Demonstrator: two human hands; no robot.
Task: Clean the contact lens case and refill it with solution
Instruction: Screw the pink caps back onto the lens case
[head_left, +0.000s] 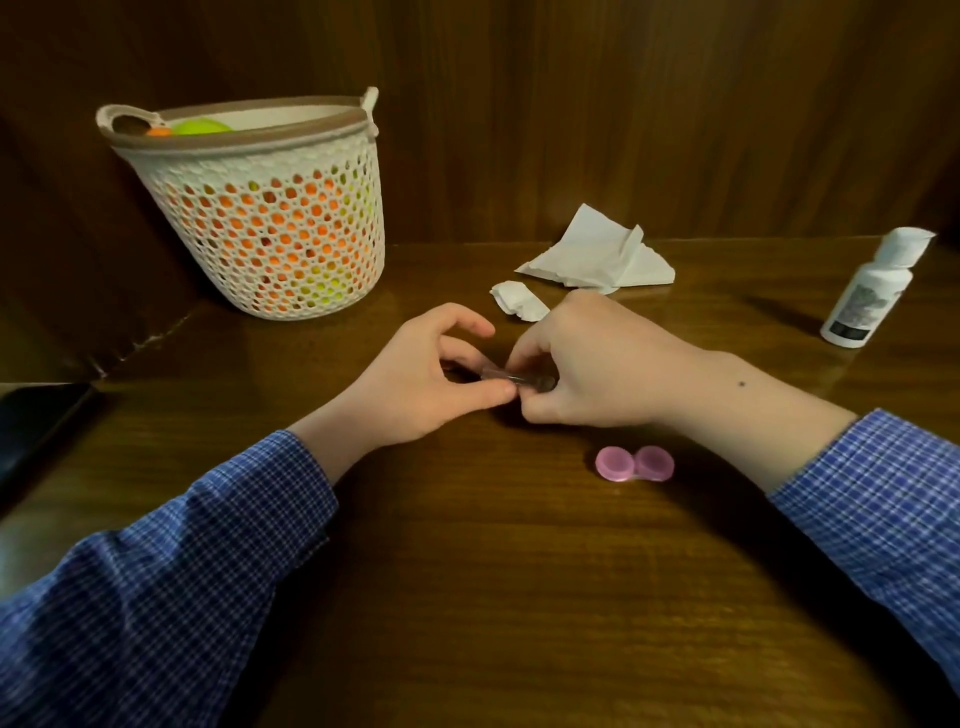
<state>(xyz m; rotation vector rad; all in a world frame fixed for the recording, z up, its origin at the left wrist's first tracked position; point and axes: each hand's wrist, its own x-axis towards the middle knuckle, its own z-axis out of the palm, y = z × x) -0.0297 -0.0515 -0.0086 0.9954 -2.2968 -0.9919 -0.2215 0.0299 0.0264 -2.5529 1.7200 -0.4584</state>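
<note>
step: small clear piece (519, 378) to be kept level and gripped lightly, what it is cannot be told | pink case (634, 464) lies on counter (467, 571) just nearer than right hand (587, 364), apart | left hand (415, 379) and right hand both pinched on piece | bottle (872, 291) far right

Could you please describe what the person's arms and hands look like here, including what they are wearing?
Both arms wear long sleeves of blue checked cloth with fine pale lines, ending short of the wrists. The left hand and right hand are bare: no gloves, rings or watch visible.
</note>
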